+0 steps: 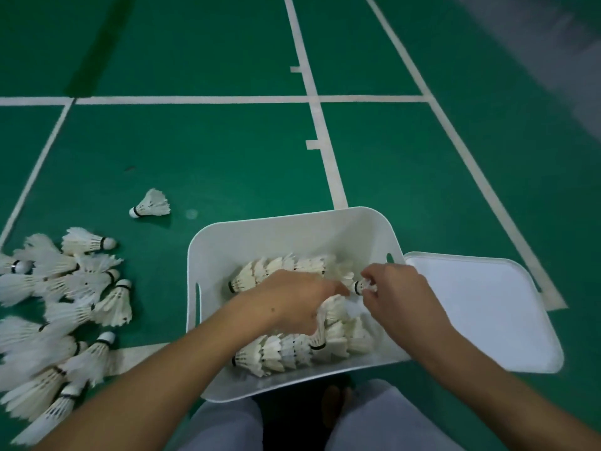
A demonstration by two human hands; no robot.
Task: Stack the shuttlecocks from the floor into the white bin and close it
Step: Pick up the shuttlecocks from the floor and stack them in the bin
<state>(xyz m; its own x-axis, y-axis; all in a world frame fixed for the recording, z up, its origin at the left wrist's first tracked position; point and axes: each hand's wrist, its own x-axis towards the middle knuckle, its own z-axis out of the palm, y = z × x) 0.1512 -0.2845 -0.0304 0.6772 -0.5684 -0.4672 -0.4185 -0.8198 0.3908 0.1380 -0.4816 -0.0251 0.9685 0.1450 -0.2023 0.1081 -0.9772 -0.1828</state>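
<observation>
Right hand [395, 296] pinches shuttlecock [361, 285] — white-feathered, black-banded.

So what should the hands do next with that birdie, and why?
Probably slide the shuttlecock pinched by the right hand into the row the left hand steadies in the white bin. Its cork already points at that row, and nested rows lie beside it. A big pile on the floor waits, and the lid lies off to the side.

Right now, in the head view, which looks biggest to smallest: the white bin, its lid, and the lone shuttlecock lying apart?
1. White bin, largest.
2. Lid, smaller, though the bin hides its left edge.
3. Lone shuttlecock, by far the smallest.
</observation>
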